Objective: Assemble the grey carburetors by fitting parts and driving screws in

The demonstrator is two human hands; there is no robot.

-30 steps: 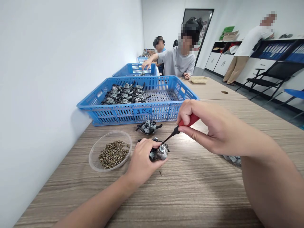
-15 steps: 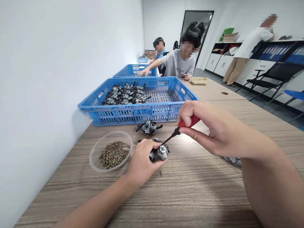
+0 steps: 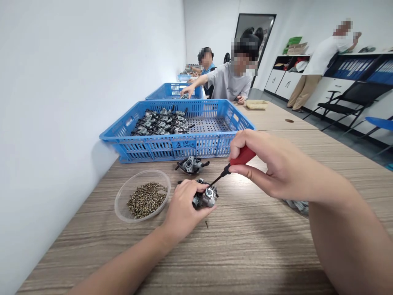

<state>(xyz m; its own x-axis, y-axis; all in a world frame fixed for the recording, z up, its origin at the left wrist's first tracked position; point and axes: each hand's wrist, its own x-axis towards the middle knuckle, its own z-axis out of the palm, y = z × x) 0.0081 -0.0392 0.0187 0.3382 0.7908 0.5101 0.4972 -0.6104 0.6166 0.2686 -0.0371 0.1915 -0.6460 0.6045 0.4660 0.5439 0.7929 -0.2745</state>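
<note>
My left hand is closed around a small metal carburetor, pressing it against the wooden table. In my right hand is a screwdriver with a red handle, held slanted. Its dark shaft runs down to the near side of my left fingertips, and the tip meets the carburetor's top; the screw under it cannot be made out. One loose screw lies on the table just below the carburetor. A second carburetor rests behind it. Left of my left hand stands a clear round tub of brass-coloured screws.
A blue plastic crate behind holds several carburetors on its left side. Beyond it, a co-worker in grey reaches into another blue crate. A bag of grey parts is partly hidden by my right arm. White wall at left.
The screwdriver handle has turned slightly in my right fingers, its tip staying on the carburetor. My left hand keeps its hold. At the back, the standing person's arm has risen.
</note>
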